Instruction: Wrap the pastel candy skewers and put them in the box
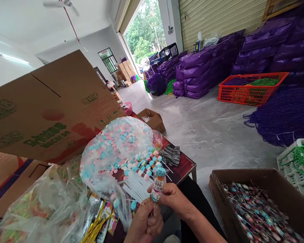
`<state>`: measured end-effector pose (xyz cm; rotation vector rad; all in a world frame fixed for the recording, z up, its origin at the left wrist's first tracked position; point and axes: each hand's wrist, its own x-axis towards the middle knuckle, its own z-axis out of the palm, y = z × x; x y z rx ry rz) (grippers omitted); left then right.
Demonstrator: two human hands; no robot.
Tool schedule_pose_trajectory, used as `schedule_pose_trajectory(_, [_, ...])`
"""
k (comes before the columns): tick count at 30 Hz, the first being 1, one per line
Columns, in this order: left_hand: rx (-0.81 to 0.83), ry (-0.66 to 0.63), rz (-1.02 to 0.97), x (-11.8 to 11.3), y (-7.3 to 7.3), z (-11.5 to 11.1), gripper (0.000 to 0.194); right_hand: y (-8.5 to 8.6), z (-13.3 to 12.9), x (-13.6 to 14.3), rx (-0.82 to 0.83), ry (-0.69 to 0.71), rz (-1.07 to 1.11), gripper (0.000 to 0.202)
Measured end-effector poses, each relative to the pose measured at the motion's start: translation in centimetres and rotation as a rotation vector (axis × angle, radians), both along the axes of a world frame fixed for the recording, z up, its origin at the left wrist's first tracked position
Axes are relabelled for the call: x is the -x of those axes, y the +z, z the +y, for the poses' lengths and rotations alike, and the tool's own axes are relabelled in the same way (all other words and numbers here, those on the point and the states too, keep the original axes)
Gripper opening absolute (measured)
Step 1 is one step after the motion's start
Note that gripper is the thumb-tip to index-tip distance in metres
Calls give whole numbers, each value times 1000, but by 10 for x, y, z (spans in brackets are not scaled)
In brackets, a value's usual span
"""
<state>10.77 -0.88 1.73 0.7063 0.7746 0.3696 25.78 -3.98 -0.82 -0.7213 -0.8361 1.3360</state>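
Over the near edge of a dark red, glossy table (187,166), I have both hands on 1 slim candy skewer in a clear printed wrapper with a blue top (158,184). It stands nearly upright. The left hand (148,217) is closed around its lower end, fingers curled in; the right hand (171,196) pinches the wrapper's lower part from the side, thumb and fingers drawn together.

Just beyond the left hand, I see a fanned bundle of thin white sticks (136,186) on the table. Behind it sprawls a large clear plastic bag of pink, blue and white rounded sweets (124,138), some spilling out of its mouth towards the skewer. A black-and-grey striped knitted glove (171,155) lies near the table's far corner. To the left of the left hand are shiny gold strips (96,226), and farther left a second clear plastic bag with yellow-green and orange contents (45,209).

On my right, well apart from the hands, an open brown cardboard carton (216,192) holds a heap of wrapped skewers (263,214). Farther off, I make out an orange plastic crate (239,97) and stacked purple plastic-wrapped bundles (196,72).
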Motion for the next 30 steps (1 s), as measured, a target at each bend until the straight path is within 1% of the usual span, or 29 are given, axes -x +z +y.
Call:
schedule_pose_trajectory(2, [-35,109,12,-2,0,-2,63,-4,3,12,17,-157,-3,41])
schedule_pose_trajectory(5, [-112,393,101,-10,2,-6,68,-8,10,30,-6,-427,-154,36])
schedule_pose_trajectory(7, [-173,583,154,-15,5,-8,72,-8,14,39,-99,-587,-331,26])
schedule_pose_trajectory(9, [-227,699,170,-18,9,-9,74,-4,17,45,-234,-712,-516,20])
schedule_pose_trajectory(10, [-249,729,168,-17,10,-10,74,-1,17,46,-297,-757,-597,19])
schedule_pose_trajectory(12, [-284,736,170,-14,10,-9,72,6,18,48,-382,-807,-718,19])
schedule_pose_trajectory(14, [-334,689,195,-7,8,-8,68,12,16,48,-423,-810,-792,17])
schedule_pose_trajectory(16, [-450,633,250,1,5,-6,62,16,12,48,-435,-795,-828,17])
schedule_pose_trajectory(19, [-678,625,335,13,7,-2,51,20,6,49,-444,-795,-849,17])
schedule_pose_trajectory(21, [-728,621,302,19,16,0,56,22,3,52,-471,-804,-870,18])
schedule_pose_trajectory(24, [-649,531,141,29,36,3,62,23,1,59,-522,-811,-913,22])
schedule_pose_trajectory(27, [-608,490,23,41,56,0,63,21,3,65,-559,-790,-946,24])
schedule_pose_trajectory(29, [-649,446,-8,50,62,-5,59,21,7,66,-552,-778,-941,20])
schedule_pose_trajectory(30, [-675,407,-7,54,62,-8,60,22,10,65,-531,-770,-925,18])
